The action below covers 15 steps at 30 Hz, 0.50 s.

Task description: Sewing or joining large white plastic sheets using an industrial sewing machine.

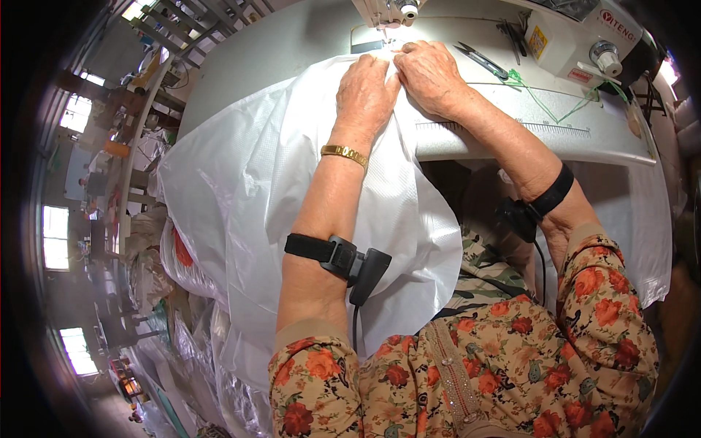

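Note:
A large white sheet, like woven plastic (270, 160), spreads over the sewing table and hangs down over my lap. My left hand (367, 93) lies on its far end, fingers bent and closed on the gathered material just in front of the sewing machine's needle area (385, 40). Close beside it, my right hand (431, 77) pinches the sheet's edge with curled fingers, right of the needle. The two hands nearly touch at the fingertips. What the fingertips grip is partly hidden under the knuckles.
Thread snips (482, 61) lie right of my right hand, near loose green thread (544, 108). A ruler scale (504, 130) runs along the table's near edge. The machine's white body (577, 44) stands at the far right. Piled plastic sheeting (212, 350) sits lower left.

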Each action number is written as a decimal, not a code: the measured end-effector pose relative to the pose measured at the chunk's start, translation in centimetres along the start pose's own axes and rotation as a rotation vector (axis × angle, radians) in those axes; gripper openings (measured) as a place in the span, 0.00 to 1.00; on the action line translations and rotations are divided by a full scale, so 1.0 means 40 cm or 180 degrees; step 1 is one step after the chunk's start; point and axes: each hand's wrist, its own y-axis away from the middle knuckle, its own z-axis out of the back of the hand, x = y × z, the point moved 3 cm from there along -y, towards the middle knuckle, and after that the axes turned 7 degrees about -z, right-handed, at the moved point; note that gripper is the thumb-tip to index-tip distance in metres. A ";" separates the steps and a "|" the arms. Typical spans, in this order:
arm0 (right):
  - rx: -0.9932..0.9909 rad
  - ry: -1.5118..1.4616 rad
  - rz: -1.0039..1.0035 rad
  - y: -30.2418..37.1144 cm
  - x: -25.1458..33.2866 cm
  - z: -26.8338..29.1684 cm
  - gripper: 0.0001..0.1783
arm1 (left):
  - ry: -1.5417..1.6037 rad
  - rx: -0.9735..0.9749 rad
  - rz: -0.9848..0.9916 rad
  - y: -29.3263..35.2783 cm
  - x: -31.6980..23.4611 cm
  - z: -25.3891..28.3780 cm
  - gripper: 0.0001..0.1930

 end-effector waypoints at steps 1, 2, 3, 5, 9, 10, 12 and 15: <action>0.0005 0.0001 -0.0006 0.001 -0.001 -0.002 0.07 | 0.0006 0.0005 -0.0001 -0.001 0.002 -0.003 0.10; 0.0108 -0.0016 -0.0047 0.003 -0.003 -0.006 0.07 | 0.0001 -0.0010 -0.0031 -0.002 0.004 -0.005 0.10; 0.0212 -0.0031 -0.0088 0.004 -0.005 -0.010 0.07 | -0.0002 -0.0026 -0.0062 -0.004 0.007 -0.007 0.10; 0.0248 -0.0080 -0.0146 0.000 -0.002 -0.016 0.08 | 0.0014 0.0010 -0.0040 -0.008 0.018 -0.008 0.10; 0.0329 -0.0091 -0.0263 0.001 -0.007 -0.024 0.09 | 0.0087 0.0086 -0.0024 -0.014 0.024 -0.013 0.11; 0.0329 -0.0093 -0.0265 -0.001 -0.003 -0.021 0.09 | 0.0086 0.0088 -0.0025 -0.014 0.026 -0.012 0.11; 0.0575 -0.0006 -0.0394 -0.004 0.004 -0.020 0.12 | 0.0096 0.0138 0.0039 -0.014 0.034 -0.011 0.11; 0.0560 -0.0026 -0.0449 -0.003 0.004 -0.022 0.12 | 0.0212 0.0221 0.0130 -0.017 0.038 -0.009 0.11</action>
